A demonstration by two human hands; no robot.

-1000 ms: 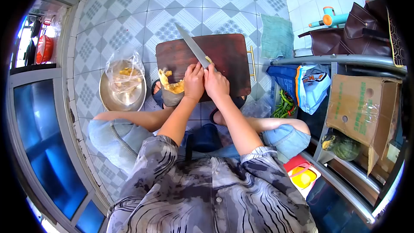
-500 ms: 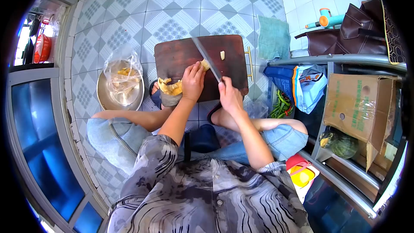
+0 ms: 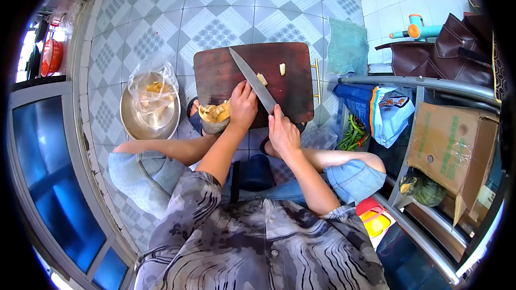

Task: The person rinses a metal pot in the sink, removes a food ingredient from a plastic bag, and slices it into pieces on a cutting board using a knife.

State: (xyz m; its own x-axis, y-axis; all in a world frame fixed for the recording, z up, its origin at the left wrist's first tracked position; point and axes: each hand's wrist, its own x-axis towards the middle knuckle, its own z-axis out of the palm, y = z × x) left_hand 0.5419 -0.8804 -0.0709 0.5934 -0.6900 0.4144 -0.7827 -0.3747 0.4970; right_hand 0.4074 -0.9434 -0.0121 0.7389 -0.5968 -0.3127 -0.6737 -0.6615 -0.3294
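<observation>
On the dark wooden cutting board point(image 3: 215, 70), my right hand point(image 3: 284, 133) grips a large kitchen knife point(image 3: 250, 74) by its handle, the blade slanting up and left. My left hand point(image 3: 243, 105) is closed with its curled fingertips beside the blade; whatever lies under them is hidden. Just past the blade sits a pale yellow chunk point(image 3: 262, 79), partly covered by the knife. A smaller pale piece point(image 3: 282, 69) lies farther right on the board. Left of my left wrist, irregular yellow pieces point(image 3: 215, 111) rest at a grey rounded object point(image 3: 215, 127) by the board's near edge.
A metal basin point(image 3: 127, 115) with a clear plastic bag point(image 3: 153, 96) stands on the floor at left. To the right are green peppers point(image 3: 352, 133), a blue-and-white bag point(image 3: 389, 113), a cardboard box point(image 3: 449, 139) and a green squash point(image 3: 430, 188) on a rack.
The knife blade has turned its flat side more into view, and my right hand has dropped slightly nearer me. My left hand has shifted a little back from the pale chunk.
</observation>
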